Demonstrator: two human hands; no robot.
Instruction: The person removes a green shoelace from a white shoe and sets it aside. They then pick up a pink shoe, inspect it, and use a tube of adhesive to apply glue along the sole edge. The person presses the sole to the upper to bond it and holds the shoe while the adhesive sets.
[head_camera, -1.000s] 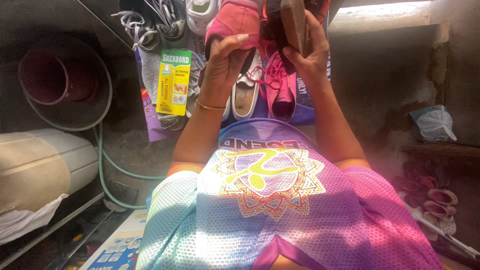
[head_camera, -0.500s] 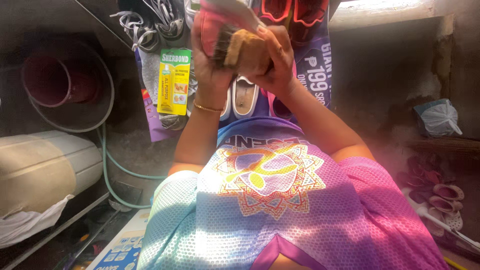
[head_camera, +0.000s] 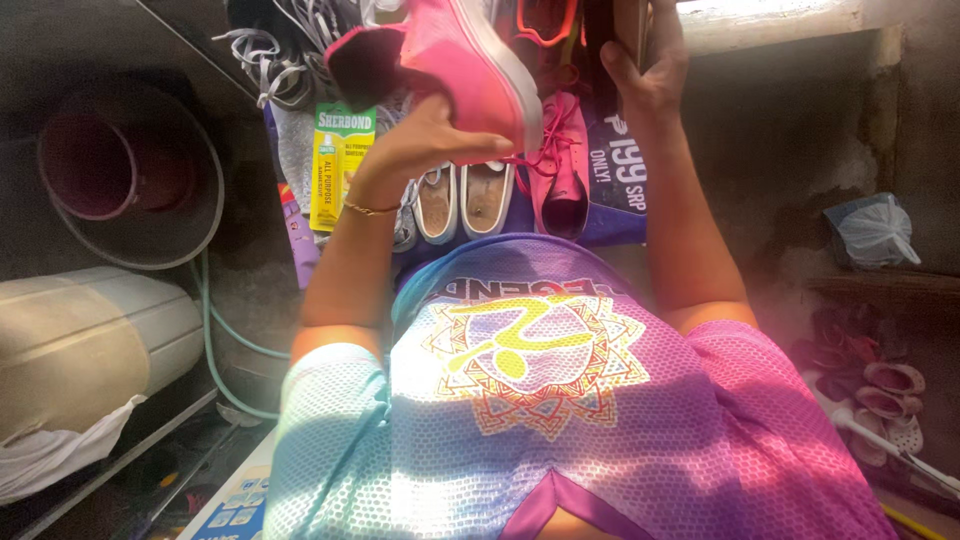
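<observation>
While raised, left hand (head_camera: 425, 140) under pink shoe (head_camera: 470, 65)

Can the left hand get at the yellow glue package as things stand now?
Probably not at once. The left hand is shut on the pink shoe. The yellow glue package hangs just beside that wrist with nothing in front, so once the shoe is let go it looks within reach.

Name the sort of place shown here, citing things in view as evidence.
Probably a small shoe-repair or cobbler's stall: a pile of assorted worn shoes, a yellow-green adhesive packet, and the left hand holding a pink canvas shoe.
</observation>
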